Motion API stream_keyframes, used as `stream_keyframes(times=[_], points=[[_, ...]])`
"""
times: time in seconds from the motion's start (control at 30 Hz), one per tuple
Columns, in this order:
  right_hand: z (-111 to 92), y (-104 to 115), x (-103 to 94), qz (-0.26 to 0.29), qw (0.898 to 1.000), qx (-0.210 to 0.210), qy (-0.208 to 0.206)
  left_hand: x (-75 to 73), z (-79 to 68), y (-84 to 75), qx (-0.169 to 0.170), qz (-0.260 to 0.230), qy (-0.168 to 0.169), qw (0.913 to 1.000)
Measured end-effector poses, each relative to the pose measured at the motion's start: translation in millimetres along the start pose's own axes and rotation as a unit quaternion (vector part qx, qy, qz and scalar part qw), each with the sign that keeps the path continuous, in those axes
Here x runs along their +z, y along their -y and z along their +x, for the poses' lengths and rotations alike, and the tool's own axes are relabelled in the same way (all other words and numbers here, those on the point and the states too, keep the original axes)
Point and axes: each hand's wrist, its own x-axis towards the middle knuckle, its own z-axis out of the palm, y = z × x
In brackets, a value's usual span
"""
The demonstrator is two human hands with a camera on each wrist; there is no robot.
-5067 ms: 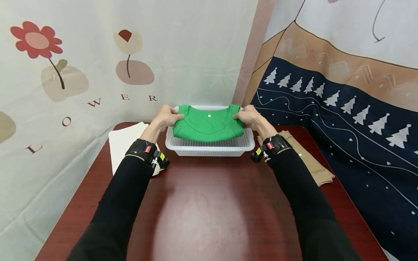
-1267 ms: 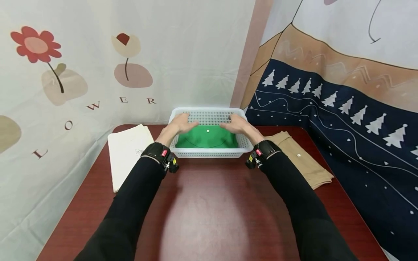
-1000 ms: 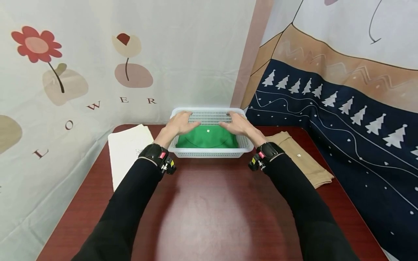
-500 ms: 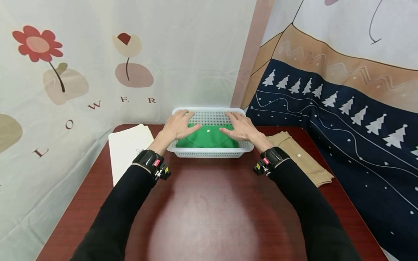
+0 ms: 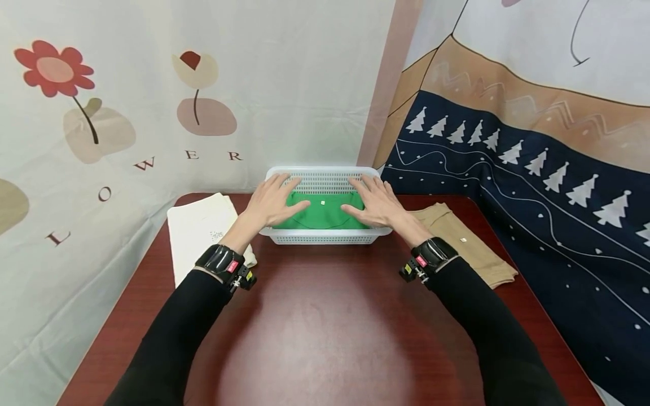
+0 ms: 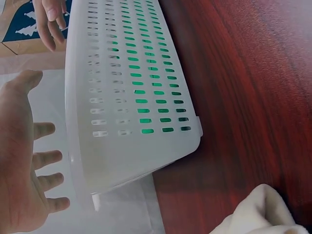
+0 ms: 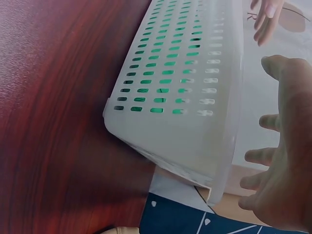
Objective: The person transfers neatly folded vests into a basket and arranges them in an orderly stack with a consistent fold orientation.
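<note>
The left hand (image 5: 269,202) and right hand (image 5: 378,203) seemingly hover above the basket (image 5: 325,238).

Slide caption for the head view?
Left hand and right hand, both empty, hover over a basket holding a green shirt.

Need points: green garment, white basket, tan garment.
Green garment (image 5: 323,213): head view, middle of its visible cloth.
White basket (image 5: 325,239): head view, outside of its near long wall.
Tan garment (image 5: 472,250): head view, middle of its visible cloth.
</note>
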Motion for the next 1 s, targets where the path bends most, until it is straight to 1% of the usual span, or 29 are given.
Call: stream_keyframes(times=[0.23,0.43,0.63,1.0], points=[[-11.8,-1.8,1.5,0.000,1.000,-0.013,-0.014,0.7,-10.3,-3.2,0.009,-0.003,-0.016,0.9998],[-23.3,-2.3,5.0,-0.004,1.000,-0.019,-0.019,2.7,-19.0,-7.7,0.019,0.006,-0.027,0.9994],[-33.0,-4.7,10.3,-0.009,0.999,-0.028,-0.029,5.0,-27.1,-10.9,0.025,0.006,-0.031,0.9992],[-54.0,-10.4,15.8,0.015,0.998,-0.038,-0.041,10.0,-38.8,-14.5,0.040,0.001,-0.049,0.9980]])
